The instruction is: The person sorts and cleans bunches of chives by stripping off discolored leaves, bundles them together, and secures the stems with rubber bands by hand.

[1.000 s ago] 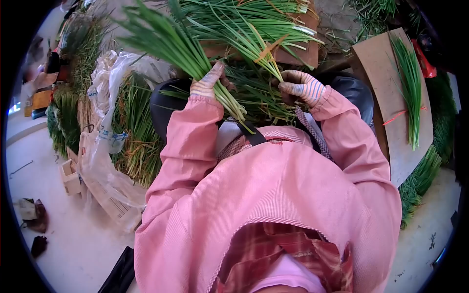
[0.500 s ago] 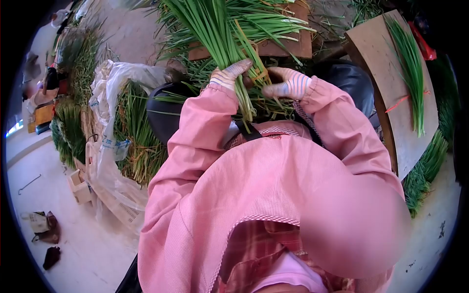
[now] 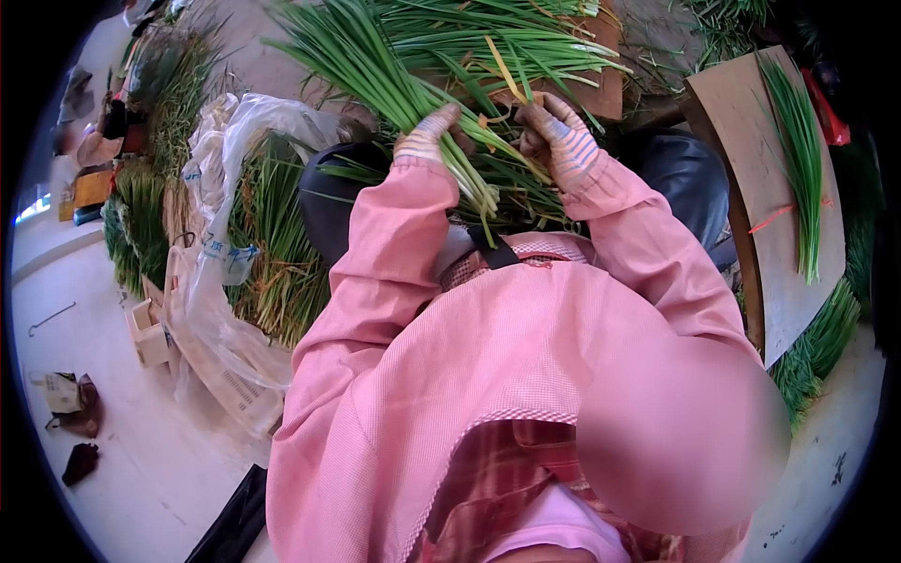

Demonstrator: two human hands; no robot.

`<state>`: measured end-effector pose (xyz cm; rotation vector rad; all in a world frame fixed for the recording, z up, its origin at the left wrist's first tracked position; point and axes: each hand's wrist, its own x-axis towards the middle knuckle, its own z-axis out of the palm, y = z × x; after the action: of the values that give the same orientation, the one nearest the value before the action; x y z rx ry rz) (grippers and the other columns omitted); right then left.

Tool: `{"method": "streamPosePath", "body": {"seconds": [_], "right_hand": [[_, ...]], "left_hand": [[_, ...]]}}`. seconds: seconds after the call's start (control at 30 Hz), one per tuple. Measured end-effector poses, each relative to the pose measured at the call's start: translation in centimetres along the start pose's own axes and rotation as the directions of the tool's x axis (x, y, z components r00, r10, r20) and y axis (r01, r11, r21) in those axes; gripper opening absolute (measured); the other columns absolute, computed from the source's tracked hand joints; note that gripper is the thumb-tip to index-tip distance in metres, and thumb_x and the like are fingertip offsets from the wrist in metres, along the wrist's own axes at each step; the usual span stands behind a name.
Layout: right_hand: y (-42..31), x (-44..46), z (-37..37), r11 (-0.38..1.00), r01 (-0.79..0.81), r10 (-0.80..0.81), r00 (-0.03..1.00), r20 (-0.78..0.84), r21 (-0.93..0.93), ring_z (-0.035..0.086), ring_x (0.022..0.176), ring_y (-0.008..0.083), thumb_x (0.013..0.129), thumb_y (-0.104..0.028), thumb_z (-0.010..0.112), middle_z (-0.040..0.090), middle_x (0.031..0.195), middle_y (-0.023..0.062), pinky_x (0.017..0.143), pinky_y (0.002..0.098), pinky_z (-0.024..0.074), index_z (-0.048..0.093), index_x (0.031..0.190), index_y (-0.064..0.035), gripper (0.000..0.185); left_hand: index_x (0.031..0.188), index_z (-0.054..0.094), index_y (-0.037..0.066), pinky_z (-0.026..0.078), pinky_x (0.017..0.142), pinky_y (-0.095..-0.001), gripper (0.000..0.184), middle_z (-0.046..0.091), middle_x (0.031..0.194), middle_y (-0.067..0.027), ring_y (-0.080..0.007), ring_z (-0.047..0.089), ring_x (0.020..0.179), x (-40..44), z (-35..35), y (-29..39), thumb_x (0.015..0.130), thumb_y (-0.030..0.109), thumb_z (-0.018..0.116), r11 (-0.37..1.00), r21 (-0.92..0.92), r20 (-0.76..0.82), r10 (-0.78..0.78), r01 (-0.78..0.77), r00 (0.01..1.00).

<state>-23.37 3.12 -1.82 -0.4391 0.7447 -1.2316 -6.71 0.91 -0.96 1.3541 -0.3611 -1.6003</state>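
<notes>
A bunch of long green chives (image 3: 375,80) with pale stem ends is gripped in my left hand (image 3: 427,136), which wears a striped glove with bare-looking, soiled fingertips. Its leaves fan toward the upper left, and the stems point down to my lap. Close beside it, my right hand (image 3: 560,141), gloved the same way, pinches a yellowed leaf (image 3: 508,70) at the bunch's right side. Some of the pinched strands are hidden behind the fingers. More loose chives (image 3: 507,42) lie on a brown board (image 3: 605,89) just beyond my hands.
On the right, a tied bundle of chives (image 3: 798,169) with a red string rests on a slanted board (image 3: 732,122). A clear plastic bag (image 3: 211,281) and heaped greens (image 3: 272,253) stand at left. Near the wall are a wooden box (image 3: 150,328) and another person (image 3: 94,150).
My right hand has turned, its fingers now pointing up around the yellowed leaf, which stands out from the bunch. The bunch in my left hand leans further left.
</notes>
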Motion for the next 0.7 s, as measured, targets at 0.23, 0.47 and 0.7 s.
{"method": "streamPosePath", "body": {"seconds": [0.23, 0.47, 0.7], "right_hand": [[-3.1, -3.3, -4.4, 0.793, -0.275, 0.285, 0.956, -0.068, -0.544, 0.048, 0.060, 0.0070, 0.081, -0.021, 0.054, 0.055, 0.075, 0.0018, 0.052, 0.0211, 0.0399, 0.050, 0.108, -0.0053, 0.031], [-8.0, -3.6, -1.7, -0.109, 0.208, 0.144, 0.971, 0.192, -0.972, 0.055, 0.089, 0.0212, 0.069, -0.017, 0.064, 0.057, 0.093, 0.0163, 0.078, 0.0296, 0.0425, 0.044, 0.113, 0.0015, 0.051], [-2.7, 1.7, 1.4, 0.226, 0.390, 0.224, 0.871, 0.437, -0.893, 0.054, 0.086, 0.0150, 0.076, -0.007, 0.054, 0.058, 0.093, 0.0147, 0.078, 0.0278, 0.0416, 0.049, 0.109, -0.0004, 0.034]], "left_hand": [[0.079, 0.056, 0.008, 0.047, 0.050, -0.0307, 0.017, 0.056, 0.066, -0.0048, -0.0182, 0.052, 0.052, 2.4, -2.4, 3.8, 0.070, 0.018, 0.067, 0.996, 0.011, 0.001, 0.090, -0.090, 0.996], [0.081, 0.057, 0.004, 0.048, 0.053, -0.0297, 0.021, 0.054, 0.062, -0.0056, -0.0179, 0.052, 0.052, 0.5, -2.1, 6.1, 0.068, 0.016, 0.068, 1.000, 0.019, 0.375, 0.010, -0.019, 0.927], [0.081, 0.058, 0.006, 0.045, 0.046, -0.0290, 0.026, 0.055, 0.062, -0.0061, -0.0189, 0.053, 0.050, -0.6, 0.3, 3.0, 0.063, 0.019, 0.071, 0.966, 0.256, 0.378, -0.071, -0.031, 0.923]]}}
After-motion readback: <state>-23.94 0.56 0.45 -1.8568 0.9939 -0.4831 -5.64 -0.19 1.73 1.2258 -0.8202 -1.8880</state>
